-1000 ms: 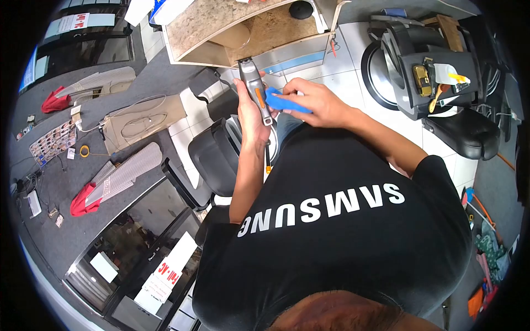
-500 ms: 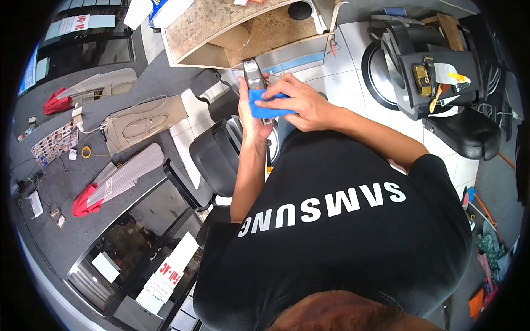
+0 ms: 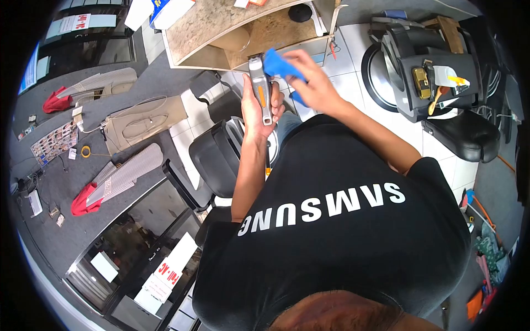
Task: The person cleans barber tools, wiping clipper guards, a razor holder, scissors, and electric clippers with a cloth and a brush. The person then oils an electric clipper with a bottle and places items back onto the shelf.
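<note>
A silver-grey hair clipper (image 3: pixel 259 83) with an orange stripe down its body lies in my left hand (image 3: pixel 253 110). The fingers wrap round it, and its blade end points away from me toward the wooden cabinet. My right hand (image 3: pixel 318 88) pinches a blue cloth (image 3: pixel 280 66), which is just right of the clipper's blade end. Part of the cloth hangs below the right fingers. Whether the cloth touches the clipper I cannot tell.
Ahead stands an open wooden cabinet (image 3: pixel 221 30) with a round black object (image 3: pixel 300 12). Black chairs (image 3: pixel 212 157) are at left. A black barber chair (image 3: pixel 406 66) at right bears a gold clipper (image 3: pixel 422 83) and a brush (image 3: pixel 438 99). Tiled floor lies between.
My right hand has moved the blue cloth off the clipper's body, up and right toward the blade end. The clipper's orange stripe now shows. My left hand has barely shifted.
</note>
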`<state>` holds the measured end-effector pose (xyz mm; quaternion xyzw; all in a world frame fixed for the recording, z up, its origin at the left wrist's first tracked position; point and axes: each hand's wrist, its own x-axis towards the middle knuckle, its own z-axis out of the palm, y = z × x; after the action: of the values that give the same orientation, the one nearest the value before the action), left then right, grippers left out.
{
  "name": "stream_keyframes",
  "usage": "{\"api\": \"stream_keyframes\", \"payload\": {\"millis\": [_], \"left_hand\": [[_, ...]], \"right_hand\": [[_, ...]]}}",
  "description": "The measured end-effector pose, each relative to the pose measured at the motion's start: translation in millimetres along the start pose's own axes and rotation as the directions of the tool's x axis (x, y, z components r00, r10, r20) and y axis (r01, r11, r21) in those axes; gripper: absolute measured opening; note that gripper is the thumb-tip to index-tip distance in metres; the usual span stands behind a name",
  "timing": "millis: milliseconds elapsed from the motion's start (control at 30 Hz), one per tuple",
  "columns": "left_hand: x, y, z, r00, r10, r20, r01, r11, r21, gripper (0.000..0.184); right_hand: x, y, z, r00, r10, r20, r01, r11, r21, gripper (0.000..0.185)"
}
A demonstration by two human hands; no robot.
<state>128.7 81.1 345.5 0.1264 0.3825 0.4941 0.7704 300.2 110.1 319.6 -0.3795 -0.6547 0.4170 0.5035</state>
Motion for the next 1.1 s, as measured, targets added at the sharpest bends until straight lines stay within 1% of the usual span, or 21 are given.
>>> {"api": "stream_keyframes", "payload": {"millis": [33,133,167,267,300,400,433,533,567,667,700,800,833,900,933,967,1000,1033,1067,1100], "left_hand": [[0.5,-1.3,2.1,0.999,-0.018,-0.035,0.021,0.997,0.075,0.07],[-0.6,5.6,-0.7,0.983,-0.065,-0.174,0.081,0.993,0.083,0.073],[-5.1,5.6,5.5,0.966,-0.051,-0.252,0.069,0.996,0.064,0.067],[-5.8,4.5,0.4,0.998,-0.035,-0.061,0.04,0.996,0.078,0.069],[-4.6,2.2,-6.2,0.999,-0.026,0.021,0.024,0.996,0.082,0.071],[-6.2,0.8,11.6,1.0,-0.014,-0.003,0.014,0.996,0.093,0.072],[-6.3,-0.1,11.6,1.0,-0.025,0.014,0.023,0.992,0.124,0.074],[-6.9,-1.5,12.5,0.999,-0.044,0.027,0.038,0.982,0.185,0.074],[-6.3,-2.1,11.9,0.999,-0.034,0.024,0.029,0.984,0.174,0.074],[-7.3,-3.7,7.2,1.0,-0.011,0.007,0.01,0.989,0.145,0.075],[-8.1,-2.7,7.8,1.0,0.015,0.0,-0.014,0.98,0.196,0.075],[-4.3,-9.0,12.6,0.982,0.154,-0.113,-0.097,0.912,0.399,0.07],[-4.0,-9.1,14.2,0.979,0.186,-0.087,-0.126,0.879,0.46,0.071],[-1.5,-14.3,5.1,0.98,0.184,-0.07,-0.115,0.822,0.558,0.074],[-1.2,-15.2,2.8,0.981,0.183,-0.061,-0.11,0.789,0.604,0.076],[-2.1,-15.4,0.9,0.984,0.172,-0.049,-0.111,0.804,0.584,0.076],[-2.7,-16.9,0.7,0.979,0.185,-0.086,-0.107,0.824,0.557,0.074],[-2.8,-17.4,3.8,0.972,0.2,-0.123,-0.107,0.842,0.528,0.073],[-2.9,-17.5,5.4,0.964,0.212,-0.159,-0.107,0.86,0.499,0.072],[-6.3,-15.0,2.5,0.964,0.216,-0.154,-0.112,0.858,0.502,0.071]], "right_hand": [[-2.8,-3.6,3.7,0.996,-0.087,0.032,0.089,0.994,-0.065,0.04],[-10.5,-18.0,-10.6,0.96,-0.163,0.23,0.194,0.973,-0.123,0.039],[-10.5,-12.2,-17.9,0.935,-0.216,0.281,0.243,0.968,-0.065,0.038],[-11.7,-0.7,-24.7,0.976,-0.058,0.21,0.028,0.989,0.146,0.04],[-8.7,1.3,-28.6,0.986,-0.002,0.167,-0.015,0.995,0.1,0.039],[7.6,-4.1,-13.2,0.986,-0.145,-0.085,0.145,0.989,-0.003,0.04],[6.0,-2.1,-8.2,0.987,-0.156,-0.048,0.155,0.988,-0.021,0.042],[0.4,4.5,-9.4,0.978,-0.197,0.068,0.202,0.976,-0.08,0.04],[-1.5,13.0,-12.0,0.984,-0.166,0.061,0.169,0.984,-0.059,0.039],[-7.0,35.8,-19.2,0.992,0.122,0.013,-0.122,0.992,-0.038,0.037],[-12.0,37.3,-21.8,0.991,0.126,-0.053,-0.13,0.989,-0.067,0.037],[-2.4,3.2,-21.3,0.977,-0.096,-0.19,0.073,0.989,-0.125,0.044],[1.9,-8.4,-19.0,0.979,-0.137,-0.153,0.111,0.98,-0.165,0.044],[7.7,-24.7,-16.5,0.973,-0.216,-0.08,0.191,0.95,-0.246,0.046],[4.8,-24.5,-17.0,0.972,-0.234,-0.03,0.22,0.945,-0.242,0.047],[0.8,-22.7,-16.7,0.968,-0.252,0.021,0.25,0.94,-0.234,0.049],[-2.1,-21.3,-17.7,0.96,-0.269,0.075,0.279,0.934,-0.223,0.05],[-4.5,-17.8,-25.1,0.954,-0.257,0.155,0.279,0.95,-0.141,0.041],[-7.7,-15.3,-31.5,0.945,-0.245,0.216,0.268,0.96,-0.084,0.039],[-13.2,-13.8,-36.7,0.933,-0.232,0.276,0.248,0.968,-0.026,0.037]]}}
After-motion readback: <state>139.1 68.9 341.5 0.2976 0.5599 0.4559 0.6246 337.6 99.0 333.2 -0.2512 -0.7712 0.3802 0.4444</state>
